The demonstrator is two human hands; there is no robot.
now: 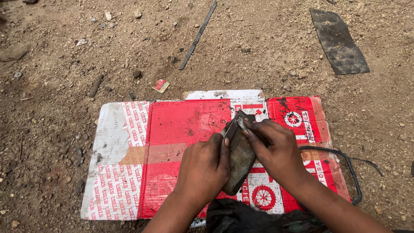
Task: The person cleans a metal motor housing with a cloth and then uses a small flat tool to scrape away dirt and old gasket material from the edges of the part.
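Observation:
My left hand (pixel 205 168) grips a dark, flat, worn piece of rubber-like material (pixel 239 157) from its left side, with the thumb along its edge. At the piece's upper end my right hand (pixel 276 149) pinches with its fingertips, where a thin greyish layer or flap (pixel 238 121) lifts off. Both hands hover over a flattened red and white cardboard sheet (pixel 172 129) lying on the dirt ground. I cannot tell whether the flap is a separate tool or part of the piece.
A black rubber loop (pixel 351 172) curls at the cardboard's right edge. A dark cloth (pixel 241 218) lies at the near edge. On the ground beyond are a thin dark strip (pixel 197 36), a flat black rubber sheet (pixel 338 41), a small red scrap (pixel 160 85) and scattered stones.

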